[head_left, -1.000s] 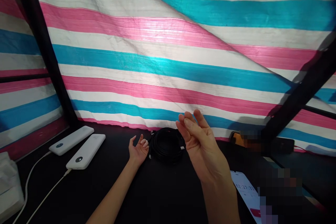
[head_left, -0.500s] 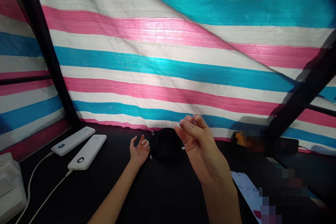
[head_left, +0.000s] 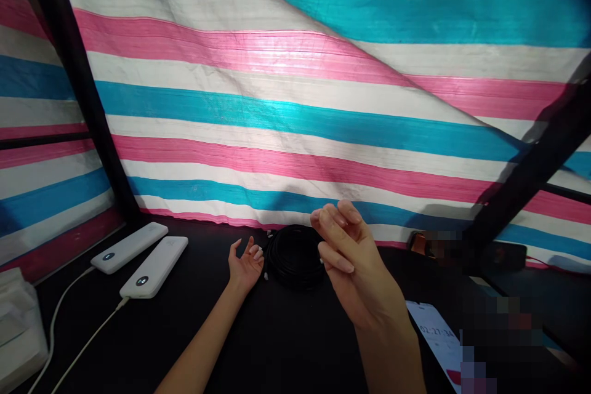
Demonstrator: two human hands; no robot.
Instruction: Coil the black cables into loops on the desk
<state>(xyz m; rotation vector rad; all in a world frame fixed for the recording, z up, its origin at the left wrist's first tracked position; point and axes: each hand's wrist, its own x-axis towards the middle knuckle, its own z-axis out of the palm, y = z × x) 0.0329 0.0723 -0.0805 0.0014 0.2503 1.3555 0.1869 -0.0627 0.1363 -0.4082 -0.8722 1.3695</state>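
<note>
A time, read as 02:27:34, is shown in dark digits across the upper part of the white screen of a smartphone (head_left: 434, 341), which lies at the right of the desk (head_left: 203, 326), with the lower part of the screen hidden behind a pixelated patch. A small lit round display is carried on each of the two white power banks (head_left: 129, 248) (head_left: 154, 267), but the characters on them are too small to be read with certainty, and any marking on the coiled black cable (head_left: 294, 257) cannot be made out.
</note>
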